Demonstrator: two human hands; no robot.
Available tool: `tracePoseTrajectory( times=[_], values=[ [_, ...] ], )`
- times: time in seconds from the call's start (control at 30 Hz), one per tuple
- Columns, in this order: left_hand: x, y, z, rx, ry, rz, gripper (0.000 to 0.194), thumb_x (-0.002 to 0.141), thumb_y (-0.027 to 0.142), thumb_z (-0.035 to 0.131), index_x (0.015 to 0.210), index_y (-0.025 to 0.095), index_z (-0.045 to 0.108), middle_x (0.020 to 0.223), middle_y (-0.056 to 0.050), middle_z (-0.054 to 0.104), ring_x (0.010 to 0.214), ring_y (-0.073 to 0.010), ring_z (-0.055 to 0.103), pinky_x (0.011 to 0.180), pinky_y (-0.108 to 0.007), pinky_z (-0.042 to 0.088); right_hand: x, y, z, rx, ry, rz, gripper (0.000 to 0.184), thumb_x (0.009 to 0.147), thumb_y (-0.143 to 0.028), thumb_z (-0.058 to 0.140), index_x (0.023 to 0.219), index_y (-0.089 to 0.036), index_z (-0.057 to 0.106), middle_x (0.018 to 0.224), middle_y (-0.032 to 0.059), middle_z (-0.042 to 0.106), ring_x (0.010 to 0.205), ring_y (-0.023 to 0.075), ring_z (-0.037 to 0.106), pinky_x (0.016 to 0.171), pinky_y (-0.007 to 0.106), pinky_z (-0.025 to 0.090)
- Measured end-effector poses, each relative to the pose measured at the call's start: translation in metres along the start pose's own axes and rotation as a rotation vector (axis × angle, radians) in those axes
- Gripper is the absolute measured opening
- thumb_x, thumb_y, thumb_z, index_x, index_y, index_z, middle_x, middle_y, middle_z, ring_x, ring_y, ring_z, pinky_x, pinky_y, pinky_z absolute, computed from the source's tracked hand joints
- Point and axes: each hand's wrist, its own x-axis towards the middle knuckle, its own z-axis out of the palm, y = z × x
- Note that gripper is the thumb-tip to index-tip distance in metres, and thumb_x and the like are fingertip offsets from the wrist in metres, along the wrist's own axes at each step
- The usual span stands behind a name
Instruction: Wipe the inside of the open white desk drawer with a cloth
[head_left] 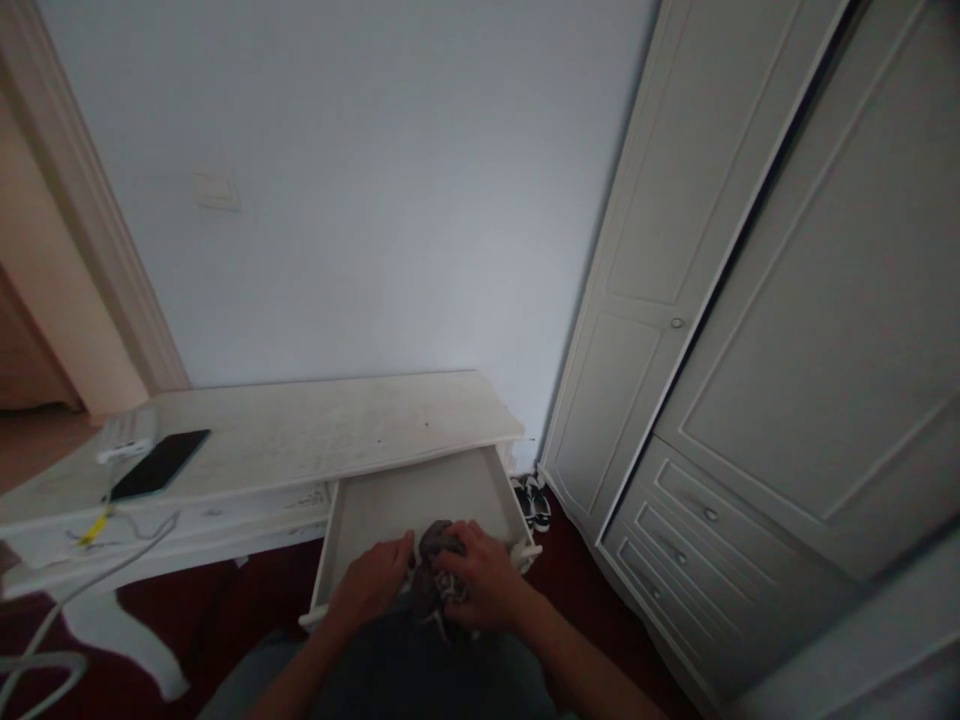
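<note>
One bunched cloth (429, 578) at the near edge of the open drawer (420, 495): right hand (484, 572) clutching it, left hand (373, 578) beside it, can't tell if gripping. Loose folds could snag if dragged, imo.

No text, brand, number or sign can be read. The yellow tag (94, 530) at the front edge of the surface (337, 425), near its left end, is too small and blurred for any lettering to be made out. On the patterned cloth (450, 585) no characters are legible, nor on the black-and-white sneakers (534, 503) by the surface's right end.
</note>
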Motion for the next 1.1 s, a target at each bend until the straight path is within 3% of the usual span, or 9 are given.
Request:
tracePoseTrajectory(
  times=[0.1, 0.2, 0.27, 0.33, 0.47, 0.63, 0.7, 0.93, 1.1],
  values=[
    [-0.001, 0.002, -0.002, -0.157, 0.015, -0.034, 0.052, 0.106, 0.038, 0.021, 0.123, 0.023, 0.067, 0.116, -0.012, 0.077, 0.109, -0.0256, 0.069, 0.096, -0.037, 0.049, -0.009, 0.027, -0.029, 0.057, -0.01, 0.104, 0.054, 0.071, -0.042, 0.086, 0.121, -0.03, 0.07, 0.129, 0.008, 0.055, 0.115, 0.0291, 0.057, 0.098, 0.04, 0.048],
    [-0.002, 0.009, -0.008, -0.322, 0.06, -0.134, 0.071, 0.107, 0.052, 0.008, 0.096, 0.025, 0.073, 0.102, -0.009, 0.078, 0.101, -0.0244, 0.071, 0.093, -0.037, 0.048, -0.022, 0.055, -0.058, 0.076, -0.024, 0.221, 0.045, 0.076, -0.036, 0.08, 0.119, -0.026, 0.072, 0.118, 0.0068, 0.057, 0.104, 0.0251, 0.061, 0.096, 0.037, 0.047],
    [-0.003, 0.014, -0.013, -0.367, 0.074, -0.169, 0.073, 0.106, 0.055, 0.008, 0.092, 0.024, 0.073, 0.099, -0.01, 0.079, 0.098, -0.0254, 0.072, 0.091, -0.038, 0.048, -0.025, 0.06, -0.066, 0.077, -0.039, 0.263, 0.041, 0.08, -0.036, 0.076, 0.119, -0.025, 0.072, 0.114, 0.0058, 0.058, 0.1, 0.0236, 0.062, 0.094, 0.036, 0.047],
    [-0.004, 0.016, -0.017, -0.405, 0.067, -0.18, 0.074, 0.105, 0.056, 0.009, 0.09, 0.024, 0.073, 0.096, -0.01, 0.078, 0.097, -0.0257, 0.072, 0.09, -0.038, 0.048, -0.021, 0.05, -0.061, 0.045, -0.052, 0.249, 0.041, 0.08, -0.04, 0.077, 0.118, -0.025, 0.072, 0.115, 0.0061, 0.058, 0.102, 0.025, 0.061, 0.094, 0.037, 0.046],
    [-0.003, 0.012, -0.016, -0.451, 0.051, -0.17, 0.077, 0.107, 0.052, 0.002, 0.096, 0.023, 0.072, 0.094, -0.008, 0.078, 0.097, -0.0235, 0.072, 0.093, -0.036, 0.049, 0.008, 0.003, -0.027, -0.111, -0.07, 0.161, 0.051, 0.075, -0.055, 0.08, 0.115, -0.024, 0.071, 0.12, 0.0115, 0.058, 0.108, 0.0345, 0.057, 0.093, 0.047, 0.047],
    [0.002, 0.001, -0.005, -0.046, 0.014, -0.099, 0.049, 0.103, 0.023, 0.025, 0.14, 0.014, 0.056, 0.135, -0.02, 0.068, 0.124, -0.0282, 0.064, 0.101, -0.038, 0.048, 0.047, -0.034, 0.005, -0.097, -0.078, 0.062, 0.066, 0.073, -0.064, 0.079, 0.126, -0.026, 0.068, 0.121, 0.0125, 0.059, 0.106, 0.0356, 0.057, 0.089, 0.05, 0.05],
    [0.004, 0.001, -0.003, 0.035, -0.014, -0.088, 0.048, 0.102, 0.022, 0.029, 0.144, 0.013, 0.053, 0.139, -0.022, 0.066, 0.127, -0.0295, 0.063, 0.103, -0.039, 0.048, 0.052, -0.034, 0.007, -0.051, -0.088, 0.065, 0.067, 0.073, -0.065, 0.08, 0.127, -0.027, 0.069, 0.12, 0.0108, 0.059, 0.104, 0.0331, 0.059, 0.089, 0.048, 0.05],
    [0.0, 0.01, -0.009, -0.05, 0.003, -0.118, 0.044, 0.104, 0.03, 0.025, 0.112, 0.023, 0.068, 0.118, -0.012, 0.075, 0.11, -0.0256, 0.068, 0.09, -0.035, 0.048, 0.022, 0.013, -0.022, 0.058, -0.106, 0.141, 0.051, 0.071, -0.051, 0.086, 0.115, -0.029, 0.074, 0.115, 0.0044, 0.057, 0.1, 0.0247, 0.061, 0.086, 0.034, 0.046],
    [0.001, 0.009, -0.013, -0.13, -0.007, -0.119, 0.047, 0.102, 0.028, 0.023, 0.107, 0.022, 0.07, 0.113, -0.01, 0.075, 0.106, -0.0237, 0.068, 0.087, -0.034, 0.047, -0.006, 0.048, -0.051, 0.036, -0.119, 0.291, 0.039, 0.071, -0.04, 0.084, 0.106, -0.025, 0.074, 0.108, 0.0029, 0.057, 0.09, 0.0208, 0.061, 0.079, 0.031, 0.044]
  ],
)
